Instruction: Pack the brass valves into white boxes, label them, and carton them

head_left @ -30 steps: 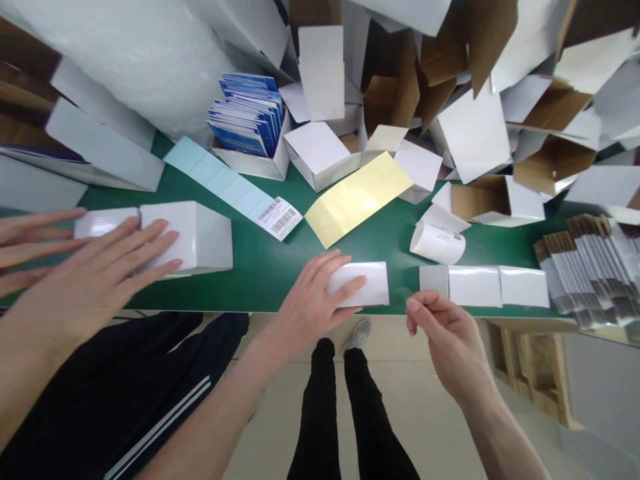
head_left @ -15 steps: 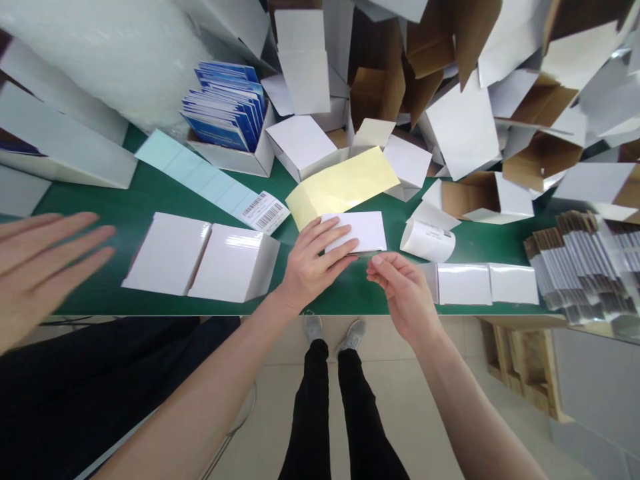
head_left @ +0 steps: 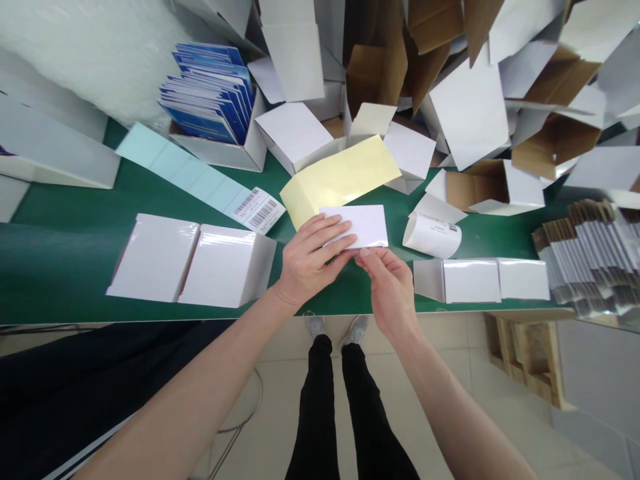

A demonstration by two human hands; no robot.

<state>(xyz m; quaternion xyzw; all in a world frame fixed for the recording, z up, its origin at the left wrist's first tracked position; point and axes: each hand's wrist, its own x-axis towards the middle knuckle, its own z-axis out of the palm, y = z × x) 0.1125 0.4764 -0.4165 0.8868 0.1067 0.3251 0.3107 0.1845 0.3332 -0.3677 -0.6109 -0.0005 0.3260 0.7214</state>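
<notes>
A small white box (head_left: 367,225) rests in the middle of the green table, near its front edge. My left hand (head_left: 313,259) lies over its left side, fingers on the top face and thumb at the near side. With closed fingers, my right hand (head_left: 387,280) touches the near edge of the same box; whether something thin is pinched there is hidden. Just behind the box curves a yellow backing sheet (head_left: 345,177). A curled white label strip (head_left: 434,235) lies to the right, beside two white boxes (head_left: 473,281) in a row.
Two larger white boxes (head_left: 215,263) stand at the left, below a pale blue strip with barcode labels (head_left: 260,210). Blue booklets (head_left: 210,93) fill an open box behind. Open white cartons (head_left: 470,100) crowd the back; flattened cartons (head_left: 593,257) are stacked at right.
My right hand has moved left to the near edge of the box. Another person's hand at the far left has gone out of view. The view has shifted slightly.
</notes>
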